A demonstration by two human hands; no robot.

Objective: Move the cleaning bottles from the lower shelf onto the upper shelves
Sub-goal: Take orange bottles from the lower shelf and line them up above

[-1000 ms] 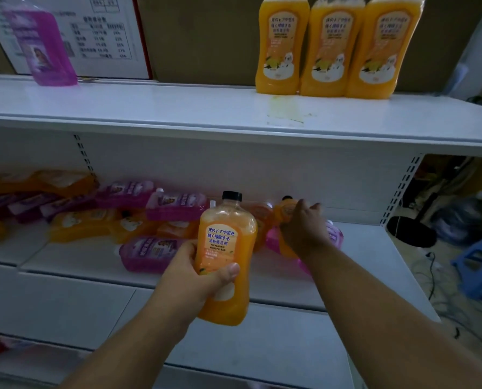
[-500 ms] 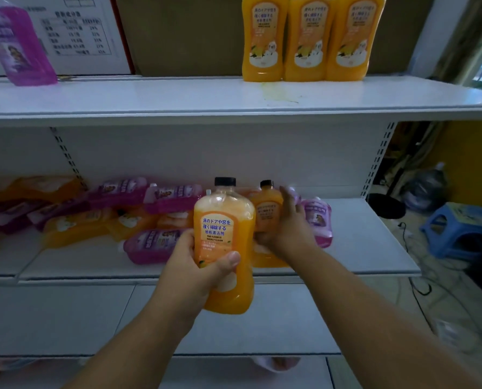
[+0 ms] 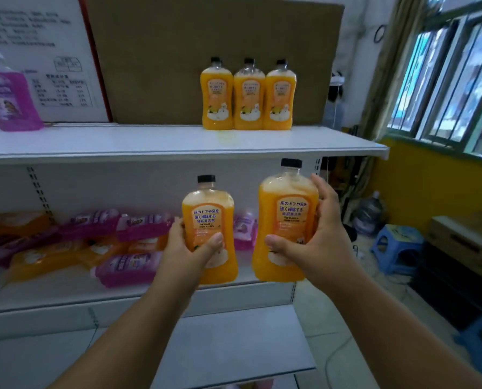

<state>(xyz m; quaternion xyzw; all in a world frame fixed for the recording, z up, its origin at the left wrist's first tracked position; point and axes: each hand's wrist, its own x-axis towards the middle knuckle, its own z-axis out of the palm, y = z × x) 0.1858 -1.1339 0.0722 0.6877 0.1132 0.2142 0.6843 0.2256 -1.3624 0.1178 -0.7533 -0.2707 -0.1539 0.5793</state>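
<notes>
A moment ago the right hand (image 3: pixel 312 242) was still reaching into the pile. Now it grips an orange bottle (image 3: pixel 286 220), and the left hand (image 3: pixel 189 248) grips another (image 3: pixel 209 231). Both are lifted, below the top shelf (image 3: pixel 150 141), ready to go up.

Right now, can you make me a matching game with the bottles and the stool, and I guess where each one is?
Things:
1. orange bottle with the higher cap
2. three orange bottles in a row
3. purple upright bottle
4. blue stool

Places:
A. on the floor to the right of the shelves
B. left end of the upper shelf
C. gripped by the right hand
D. standing on the upper shelf in front of the brown board

Pairs: 1-C, 2-D, 3-B, 4-A
</notes>
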